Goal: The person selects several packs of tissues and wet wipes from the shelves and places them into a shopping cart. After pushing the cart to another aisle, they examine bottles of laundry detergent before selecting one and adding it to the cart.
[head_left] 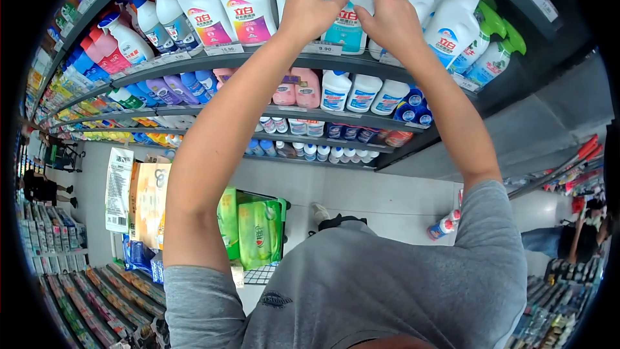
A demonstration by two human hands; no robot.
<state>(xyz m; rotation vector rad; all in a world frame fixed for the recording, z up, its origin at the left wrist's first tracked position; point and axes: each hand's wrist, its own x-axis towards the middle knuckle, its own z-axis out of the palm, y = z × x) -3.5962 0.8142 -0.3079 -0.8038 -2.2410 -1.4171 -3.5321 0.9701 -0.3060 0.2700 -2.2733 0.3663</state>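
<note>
A white laundry bleach bottle (344, 37) with a teal label and teal cap stands upright at the front of the upper shelf. My left hand (311, 11) grips it from the left, thumb across its front. From the right side my right hand (392, 18) holds the same bottle, its thumb also on the front; the fingertips of both hands are partly hidden. Left of my hands are white bottles with red caps and pink labels (245, 6). Beyond my right hand stands a white bottle with a blue label (452, 26).
Price tags line the shelf edge (258, 61). Lower shelves carry pink bottles (307, 87) and white bottles (363, 94). Below, a cart holds green tissue packs (259, 232). Bottles (444, 225) stand low at the right. Other people are in the aisle at both sides.
</note>
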